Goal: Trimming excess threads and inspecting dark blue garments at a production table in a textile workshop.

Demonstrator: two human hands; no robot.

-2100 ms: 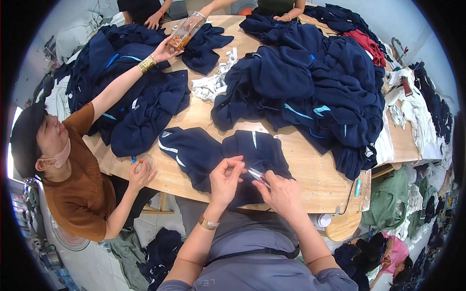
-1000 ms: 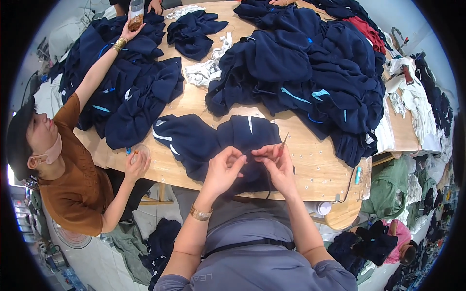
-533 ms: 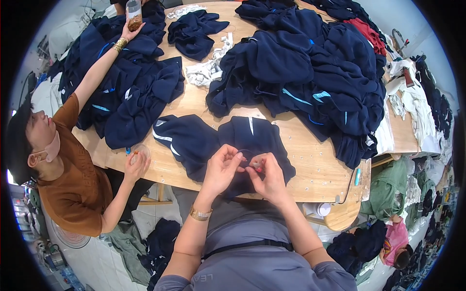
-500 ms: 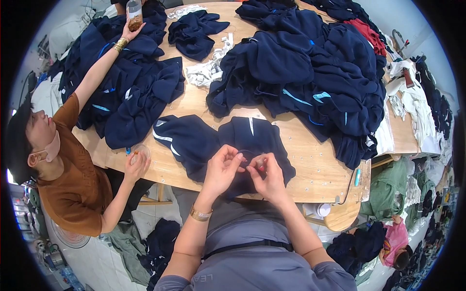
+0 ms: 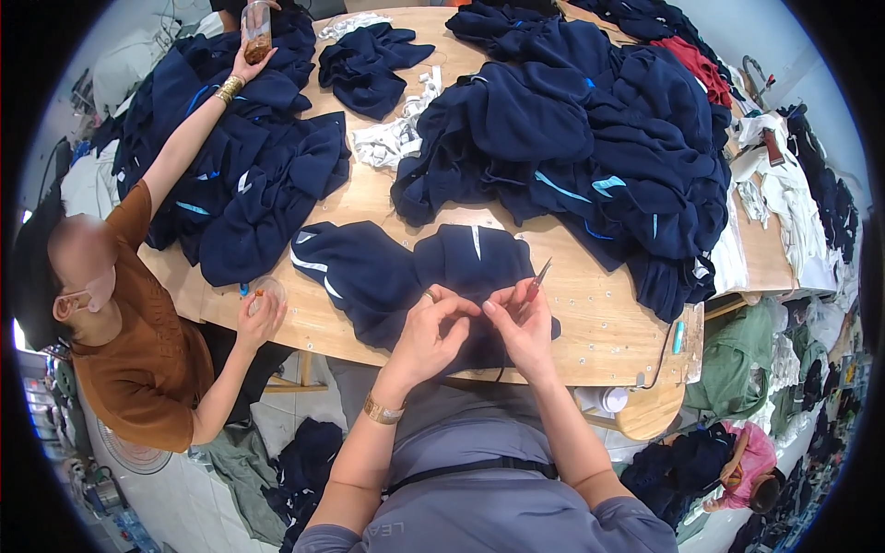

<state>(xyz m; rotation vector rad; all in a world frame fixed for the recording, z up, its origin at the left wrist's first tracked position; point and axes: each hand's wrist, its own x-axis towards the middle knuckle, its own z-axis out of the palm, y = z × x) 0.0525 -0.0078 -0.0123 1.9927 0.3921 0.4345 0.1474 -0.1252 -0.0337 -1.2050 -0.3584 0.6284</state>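
Observation:
My left hand is closed in a pinch, a ring on one finger. Its fingertips meet those of my right hand; whatever lies between them is too small to make out. A pair of small pointed thread snips sits in the curled fingers of my right hand, blades sticking up past the knuckles. Under both hands a navy garment with white strips lies spread along the table's near edge. Part of it is hidden by my hands.
A big heap of navy garments covers the far right of the wooden table; another pile lies left. At the left a co-worker holds a clear container and a small cup. A turquoise marker lies at right.
The snips' blades now point up out of my right hand, which has turned and shifted slightly right. My left hand has turned, fingertips reaching further right. The garment stays in place.

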